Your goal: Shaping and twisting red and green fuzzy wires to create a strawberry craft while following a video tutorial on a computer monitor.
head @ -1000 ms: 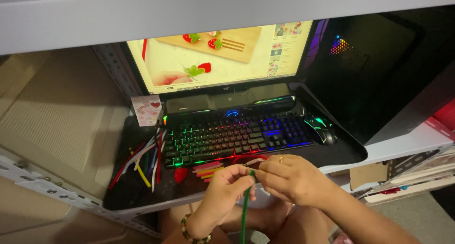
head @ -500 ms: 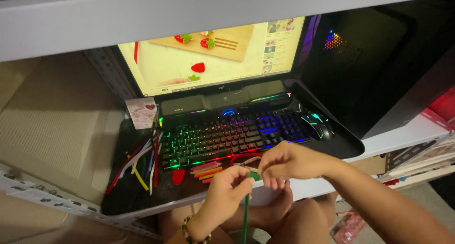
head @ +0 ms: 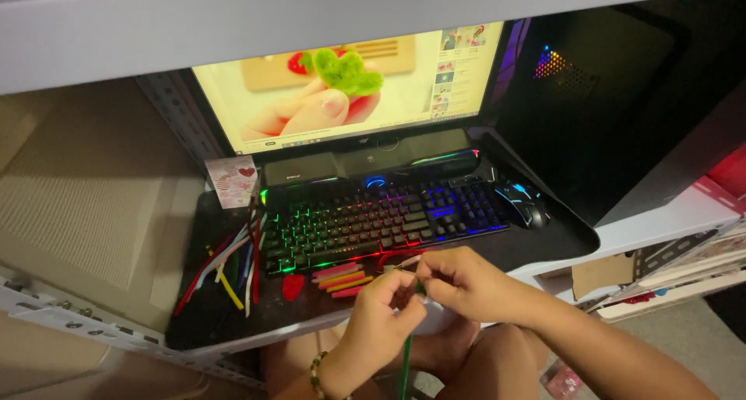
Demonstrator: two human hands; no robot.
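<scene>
My left hand (head: 382, 314) and my right hand (head: 463, 285) meet just in front of the desk edge, fingers pinched together on the top end of a green pipe cleaner (head: 406, 365) that hangs straight down between my knees. A beaded bracelet (head: 316, 375) circles my left wrist. Just beyond the hands, short pink, yellow and red pipe cleaner pieces (head: 340, 279) and a small red heart shape (head: 293, 286) lie on the black desk mat (head: 536, 246) in front of the backlit keyboard (head: 381, 220).
A bundle of long coloured pipe cleaners (head: 230, 265) lies left of the keyboard beside a small patterned card (head: 233, 181). A lit mouse (head: 525, 202) sits at the right. The monitor (head: 350, 81) shows a craft video. A metal shelf (head: 311, 11) overhangs; a dark computer tower (head: 614, 89) stands right.
The hands have stayed pinched on the green pipe cleaner, shifting slightly as they work its tip. The video on the monitor has changed to a close-up of fingers holding a green shape.
</scene>
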